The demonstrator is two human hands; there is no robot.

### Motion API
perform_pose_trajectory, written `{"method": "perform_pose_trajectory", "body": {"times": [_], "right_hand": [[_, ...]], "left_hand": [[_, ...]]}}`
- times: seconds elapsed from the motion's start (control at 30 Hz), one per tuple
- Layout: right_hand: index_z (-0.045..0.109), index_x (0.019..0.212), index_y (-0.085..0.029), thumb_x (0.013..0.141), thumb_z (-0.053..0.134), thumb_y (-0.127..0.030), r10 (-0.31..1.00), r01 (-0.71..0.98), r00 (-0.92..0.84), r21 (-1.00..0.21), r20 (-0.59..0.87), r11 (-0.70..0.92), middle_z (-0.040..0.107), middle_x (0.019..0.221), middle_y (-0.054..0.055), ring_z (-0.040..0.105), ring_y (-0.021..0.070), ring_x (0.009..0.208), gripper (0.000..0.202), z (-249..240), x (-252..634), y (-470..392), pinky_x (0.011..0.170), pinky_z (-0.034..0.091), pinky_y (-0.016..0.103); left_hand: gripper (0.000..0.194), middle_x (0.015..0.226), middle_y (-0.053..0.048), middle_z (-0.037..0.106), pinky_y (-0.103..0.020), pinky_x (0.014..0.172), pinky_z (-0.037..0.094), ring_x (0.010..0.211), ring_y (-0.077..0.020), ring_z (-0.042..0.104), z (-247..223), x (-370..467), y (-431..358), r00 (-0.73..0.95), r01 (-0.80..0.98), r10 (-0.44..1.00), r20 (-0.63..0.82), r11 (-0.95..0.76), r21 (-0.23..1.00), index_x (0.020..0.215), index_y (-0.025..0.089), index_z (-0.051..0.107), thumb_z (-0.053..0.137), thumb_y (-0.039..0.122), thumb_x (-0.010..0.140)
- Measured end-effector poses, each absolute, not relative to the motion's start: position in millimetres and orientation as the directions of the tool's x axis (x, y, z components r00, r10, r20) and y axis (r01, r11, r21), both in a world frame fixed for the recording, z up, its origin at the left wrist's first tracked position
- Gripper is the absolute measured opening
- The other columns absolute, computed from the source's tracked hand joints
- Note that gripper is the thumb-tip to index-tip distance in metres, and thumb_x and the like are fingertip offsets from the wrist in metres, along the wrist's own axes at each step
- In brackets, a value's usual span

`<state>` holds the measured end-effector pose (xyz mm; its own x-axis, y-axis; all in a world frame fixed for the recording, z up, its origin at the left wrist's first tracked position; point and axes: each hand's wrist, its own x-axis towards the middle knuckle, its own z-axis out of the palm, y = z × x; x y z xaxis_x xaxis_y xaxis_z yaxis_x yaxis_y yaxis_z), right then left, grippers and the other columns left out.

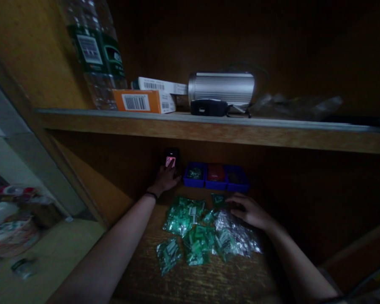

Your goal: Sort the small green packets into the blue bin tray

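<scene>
My left hand (166,179) reaches to the back of the lower shelf, a finger extended onto the pink lit screen of a small dark device (171,155). Its other fingers are loosely spread, and a dark band circles the wrist. My right hand (248,210) is over the right side of the packets, with fingers bent and apart. Its fingertips are beside a small green packet (218,199); whether they touch it I cannot tell. Below lie a shiny clear plastic bag (237,234) and several green plastic packets (181,215) with pale pieces inside.
Blue trays (215,185) stand along the back, one holding a red item (215,172). The upper shelf edge (190,131) overhangs my hands. On it are a plastic bottle (96,55), an orange box (137,101), a silver cylinder (223,88) and a black object (209,107).
</scene>
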<state>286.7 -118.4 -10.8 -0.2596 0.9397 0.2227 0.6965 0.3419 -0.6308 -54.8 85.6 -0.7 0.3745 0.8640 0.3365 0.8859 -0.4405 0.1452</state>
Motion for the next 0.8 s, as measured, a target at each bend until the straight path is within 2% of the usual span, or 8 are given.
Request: {"method": "perform_pose_trajectory", "body": {"times": [0.1, 0.2, 0.3, 0.4, 0.47, 0.53, 0.7, 0.8], "right_hand": [[0.07, 0.118, -0.029, 0.085, 0.066, -0.026, 0.936, 0.692, -0.267, -0.631, 0.228, 0.351, 0.068, 0.119, 0.006, 0.063, 0.026, 0.106, 0.033, -9.0, 286.2, -119.5, 0.094, 0.049, 0.043], [0.07, 0.116, -0.03, 0.084, 0.066, -0.023, 0.928, 0.68, -0.281, -0.632, 0.244, 0.372, 0.069, 0.118, 0.005, 0.063, 0.0252, 0.106, 0.033, -7.0, 284.5, -120.4, 0.094, 0.048, 0.042], [0.072, 0.11, -0.028, 0.083, 0.065, -0.019, 0.925, 0.677, -0.288, -0.63, 0.249, 0.38, 0.07, 0.109, 0.005, 0.065, 0.0232, 0.098, 0.029, -5.5, 281.0, -121.1, 0.088, 0.049, 0.039], [0.073, 0.101, -0.026, 0.081, 0.064, -0.016, 0.926, 0.678, -0.293, -0.632, 0.238, 0.377, 0.071, 0.096, 0.003, 0.065, 0.0211, 0.089, 0.024, -4.9, 277.7, -121.5, 0.08, 0.049, 0.034], [0.073, 0.097, -0.025, 0.082, 0.063, -0.017, 0.931, 0.677, -0.289, -0.64, 0.223, 0.364, 0.071, 0.092, 0.003, 0.065, 0.0201, 0.085, 0.02, -4.8, 276.6, -121.7, 0.077, 0.048, 0.033], [0.073, 0.098, -0.025, 0.083, 0.063, -0.019, 0.939, 0.678, -0.274, -0.651, 0.208, 0.342, 0.071, 0.09, 0.003, 0.065, 0.0197, 0.083, 0.018, -4.7, 276.7, -122.0, 0.075, 0.048, 0.032], [0.072, 0.107, -0.023, 0.085, 0.065, -0.028, 0.946, 0.668, -0.264, -0.671, 0.189, 0.32, 0.071, 0.093, 0.005, 0.066, 0.0204, 0.086, 0.024, -3.5, 278.8, -124.0, 0.077, 0.049, 0.032], [0.073, 0.104, -0.024, 0.084, 0.064, -0.026, 0.949, 0.68, -0.256, -0.663, 0.184, 0.312, 0.071, 0.091, 0.004, 0.066, 0.0212, 0.084, 0.023, -4.3, 281.3, -124.0, 0.076, 0.049, 0.033]], "left_hand": [[0.037, 0.165, -0.004, 0.026, -0.052, 0.1, 0.042, 0.127, -0.0416, 0.042, 1.2, -58.3, 84.3, 0.415, 0.878, 0.851, 0.323, -0.468, 0.104, 0.103, 0.02, 0.064, 0.051, 0.052, 0.09], [0.036, 0.161, -0.008, 0.033, -0.052, 0.1, 0.042, 0.125, -0.0416, 0.044, 6.7, -58.8, 79.6, 0.433, 0.866, 0.843, 0.319, -0.487, 0.113, 0.103, 0.019, 0.064, 0.051, 0.05, 0.091], [0.031, 0.156, -0.012, 0.038, -0.053, 0.106, 0.038, 0.127, -0.0403, 0.043, 18.7, -56.2, 67.9, 0.436, 0.846, 0.804, 0.404, -0.519, 0.121, 0.104, 0.017, 0.063, 0.052, 0.043, 0.092], [0.024, 0.147, -0.013, 0.047, -0.05, 0.11, 0.035, 0.129, -0.0357, 0.043, 33.5, -51.0, 45.4, 0.536, 0.741, 0.694, 0.48, -0.659, 0.126, 0.105, 0.018, 0.062, 0.053, 0.036, 0.092], [0.021, 0.124, -0.01, 0.062, -0.043, 0.102, 0.042, 0.116, -0.0282, 0.054, 40.3, -46.4, 26.8, 0.651, 0.609, 0.635, 0.416, -0.764, 0.214, 0.106, 0.022, 0.062, 0.05, 0.035, 0.094], [0.023, 0.108, -0.006, 0.066, -0.037, 0.093, 0.047, 0.103, -0.0234, 0.059, 42.0, -42.1, 9.6, 0.75, 0.504, 0.594, 0.29, -0.798, 0.332, 0.105, 0.024, 0.064, 0.049, 0.038, 0.096], [0.04, 0.127, -0.004, 0.064, -0.038, 0.106, 0.039, 0.123, -0.0259, 0.052, 29.7, -38.6, -11.9, 0.825, 0.468, 0.557, 0.097, -0.769, 0.435, 0.12, 0.028, 0.066, 0.058, 0.054, 0.091], [0.042, 0.128, -0.004, 0.064, -0.039, 0.109, 0.035, 0.125, -0.0266, 0.051, 24.3, -39.0, -14.0, 0.834, 0.46, 0.545, 0.082, -0.771, 0.44, 0.12, 0.028, 0.067, 0.061, 0.055, 0.089]]}}
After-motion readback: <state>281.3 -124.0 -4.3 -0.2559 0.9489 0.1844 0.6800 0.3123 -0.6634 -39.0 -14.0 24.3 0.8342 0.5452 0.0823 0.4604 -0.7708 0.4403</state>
